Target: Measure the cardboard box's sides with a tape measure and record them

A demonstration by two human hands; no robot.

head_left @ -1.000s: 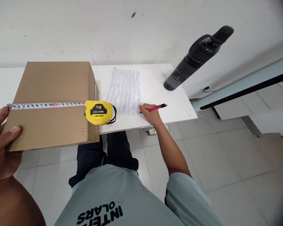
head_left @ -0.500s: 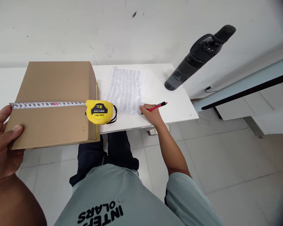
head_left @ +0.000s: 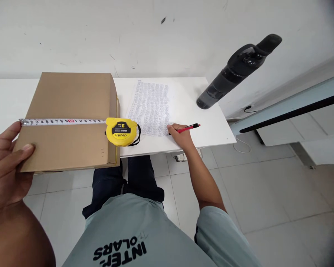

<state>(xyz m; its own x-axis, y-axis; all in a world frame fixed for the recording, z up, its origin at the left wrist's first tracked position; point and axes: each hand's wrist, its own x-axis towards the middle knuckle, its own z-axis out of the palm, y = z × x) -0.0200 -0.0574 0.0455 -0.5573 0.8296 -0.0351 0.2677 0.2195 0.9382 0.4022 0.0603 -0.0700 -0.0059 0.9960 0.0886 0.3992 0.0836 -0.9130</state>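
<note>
A brown cardboard box [head_left: 69, 96] lies at the left of the white table. My left hand [head_left: 9, 159] grips its near left corner, thumb on top, with a finger at the metal hook of the tape. Across the box top runs the pulled-out blade of a yellow tape measure [head_left: 121, 131], whose case rests at the box's right edge. In my right hand [head_left: 181, 135] is a red and black pen [head_left: 187, 128], held at the lower right edge of a sheet of paper [head_left: 151, 107] covered in dense handwriting. The pen's tip is mostly hidden by the fingers.
A black handheld vacuum cleaner [head_left: 231, 76] stands at the right end of the white table [head_left: 183, 96]. The wall is behind the table. Below its front edge a white power strip [head_left: 180, 158] lies near the tiled floor [head_left: 195, 185].
The view has shifted slightly, so the box, tape measure and paper appear a little further right. The left hand still grips the box, and the right hand still holds the pen at the paper.
</note>
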